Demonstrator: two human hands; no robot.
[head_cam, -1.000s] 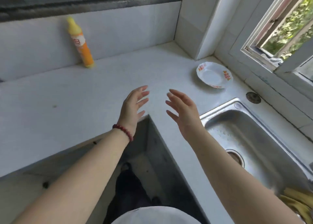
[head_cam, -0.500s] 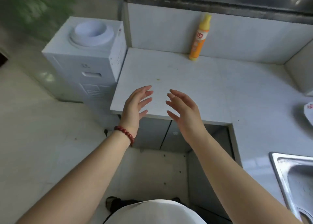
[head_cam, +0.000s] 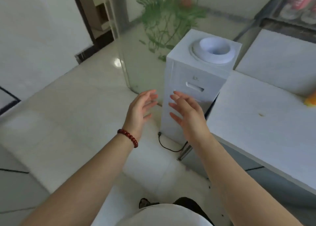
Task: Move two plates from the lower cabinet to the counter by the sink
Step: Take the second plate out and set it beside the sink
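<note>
Hands raised side by side at centre frame, palms facing each other, fingers spread and loosely curled — both holding nothing. Left hand (head_cam: 141,110) hovering over pale floor tiles (head_cam: 68,123), a red bead bracelet (head_cam: 127,137) circling its wrist. Right hand (head_cam: 187,114) hanging in front of a white water dispenser (head_cam: 198,82) standing at one o'clock, its round top socket bare. Trailing from the dispenser's foot, a black cord (head_cam: 166,146) lying on the floor. Stretching away at three o'clock, a white counter (head_cam: 256,131); an orange object peeking in at its right edge, too cropped to identify. Blurring at twelve o'clock, a green plant (head_cam: 167,15) behind a glass panel (head_cam: 123,46). Showing nowhere in this view — plates, lower cabinet interior and sink.
</note>
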